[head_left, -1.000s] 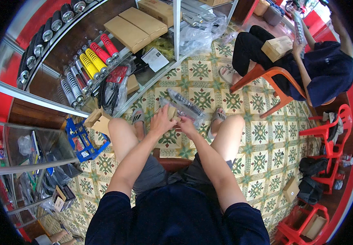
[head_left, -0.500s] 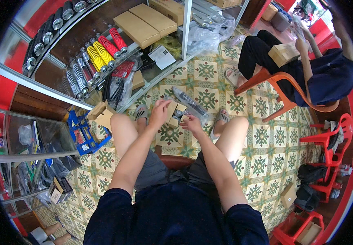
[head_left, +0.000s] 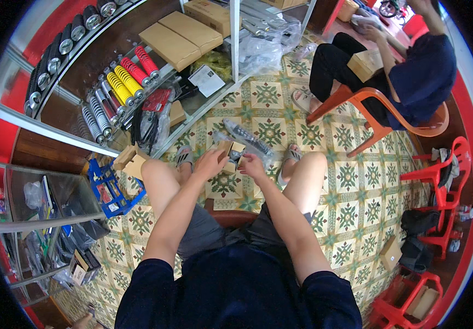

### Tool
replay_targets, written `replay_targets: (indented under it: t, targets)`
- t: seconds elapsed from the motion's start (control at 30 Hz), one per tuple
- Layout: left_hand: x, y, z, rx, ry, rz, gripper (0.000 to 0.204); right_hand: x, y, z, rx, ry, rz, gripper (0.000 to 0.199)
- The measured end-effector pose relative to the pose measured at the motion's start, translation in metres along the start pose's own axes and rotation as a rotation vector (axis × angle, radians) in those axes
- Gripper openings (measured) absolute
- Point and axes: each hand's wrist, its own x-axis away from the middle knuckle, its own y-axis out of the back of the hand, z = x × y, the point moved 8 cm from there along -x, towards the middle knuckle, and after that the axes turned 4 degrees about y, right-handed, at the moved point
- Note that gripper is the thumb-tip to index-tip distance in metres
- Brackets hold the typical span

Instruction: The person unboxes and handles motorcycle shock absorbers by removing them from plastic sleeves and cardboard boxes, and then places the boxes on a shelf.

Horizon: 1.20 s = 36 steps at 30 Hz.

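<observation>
Between my knees is a small open cardboard box [head_left: 227, 168], with greyish metal parts [head_left: 236, 156] showing inside it. My left hand [head_left: 210, 163] grips the box's left side, its fingers curled over the cardboard. At the opposite side, my right hand [head_left: 253, 166] has its fingers closed at a raised flap [head_left: 237, 147]. My fingertips partly hide the contents. Just beyond the box, a clear plastic bag holding a long black coiled part [head_left: 248, 137] lies on the tiles.
A glass display case holds coloured shock absorbers [head_left: 124, 82] and flat cardboard boxes [head_left: 180, 38]. Left of my knee are a blue rack [head_left: 107, 189] and an open carton [head_left: 130, 162]. Another person sits on an orange chair [head_left: 376, 101]; red chairs [head_left: 444, 214] line the right.
My left hand has come down along the box's left side toward me. My right hand stays by the flap. The whole view has shifted slightly.
</observation>
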Motion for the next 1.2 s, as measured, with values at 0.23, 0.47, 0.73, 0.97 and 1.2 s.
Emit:
replay_targets:
  t: [0.23, 0.47, 0.73, 0.97, 1.2]
  targets:
    - [-0.011, -0.016, 0.004, 0.312, 0.067, 0.214, 0.065, -0.017, 0.021, 0.005, 0.434, 0.463, -0.301, 0.053]
    - [-0.008, -0.031, 0.001, 0.303, -0.146, 0.269, 0.105, -0.001, 0.026, 0.046, 0.454, 0.52, -0.246, 0.043]
    - [0.008, -0.026, -0.019, -0.007, -0.093, 0.139, 0.12, -0.012, 0.036, 0.058, 0.39, 0.389, -0.285, 0.035]
    - [0.007, -0.03, -0.01, 0.068, -0.158, 0.051, 0.123, -0.001, 0.017, 0.084, 0.546, 0.428, -0.425, 0.027]
    - [0.004, -0.033, 0.005, 0.166, -0.05, 0.032, 0.121, 0.024, -0.014, 0.12, 0.713, 0.701, -0.184, 0.022]
